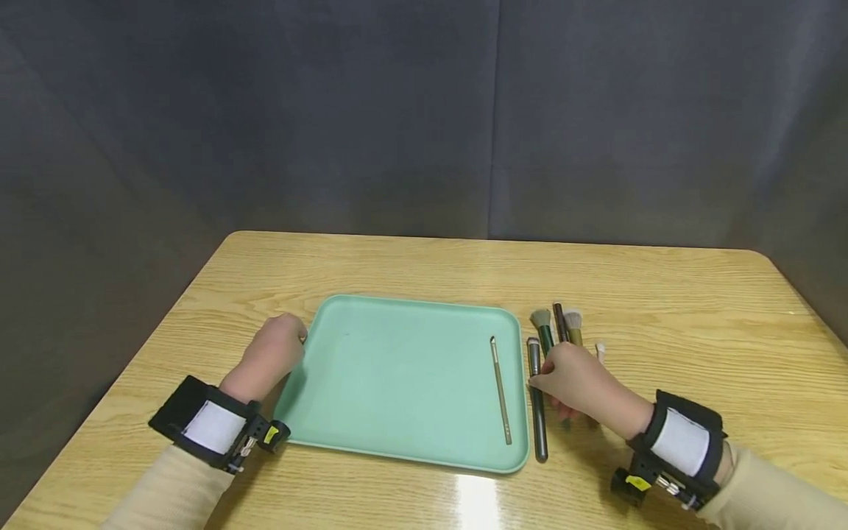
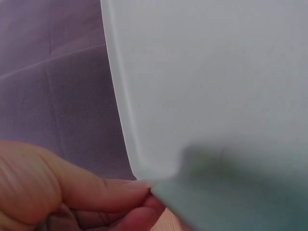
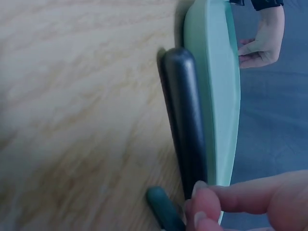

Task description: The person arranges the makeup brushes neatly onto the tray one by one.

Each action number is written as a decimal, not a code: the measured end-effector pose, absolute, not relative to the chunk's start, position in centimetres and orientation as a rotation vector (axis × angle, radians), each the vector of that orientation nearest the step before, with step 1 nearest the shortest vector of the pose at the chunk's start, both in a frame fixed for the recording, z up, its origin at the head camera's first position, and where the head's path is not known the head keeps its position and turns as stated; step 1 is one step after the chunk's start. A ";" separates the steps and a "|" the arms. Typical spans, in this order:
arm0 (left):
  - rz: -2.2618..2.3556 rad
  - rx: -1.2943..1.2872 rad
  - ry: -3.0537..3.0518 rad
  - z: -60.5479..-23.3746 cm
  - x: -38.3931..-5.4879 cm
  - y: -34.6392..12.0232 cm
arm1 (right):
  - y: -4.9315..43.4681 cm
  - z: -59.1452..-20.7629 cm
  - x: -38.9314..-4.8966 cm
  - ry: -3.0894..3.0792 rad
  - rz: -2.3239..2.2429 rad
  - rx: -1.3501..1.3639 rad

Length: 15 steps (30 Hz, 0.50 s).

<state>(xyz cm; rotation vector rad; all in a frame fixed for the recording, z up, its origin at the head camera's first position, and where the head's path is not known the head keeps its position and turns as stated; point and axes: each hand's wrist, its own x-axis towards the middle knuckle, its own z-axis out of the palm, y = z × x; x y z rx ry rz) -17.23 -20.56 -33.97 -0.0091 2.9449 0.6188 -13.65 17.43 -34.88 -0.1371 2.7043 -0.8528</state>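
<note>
At the left rim of a mint-green tray, my left hand pinches the edge between thumb and fingers; the left wrist view shows this grip at the rim. Just beyond the tray's right side, my right hand pinches a makeup brush with a black handle by thumb and fingertips. That brush lies alongside the tray wall, its short bristle end pointing away from me. One thin makeup brush rests on the tray near its right side.
Partly covered by my right hand are several more brushes: a green-handled one, a dark brown one, one with pale bristles and a small one. The wooden table ends before a dark grey cloth.
</note>
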 end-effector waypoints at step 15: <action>0.590 0.002 2.918 -34.0 -17.2 -20.5 | 16.6 -34.9 -14.3 2.734 -0.797 -0.135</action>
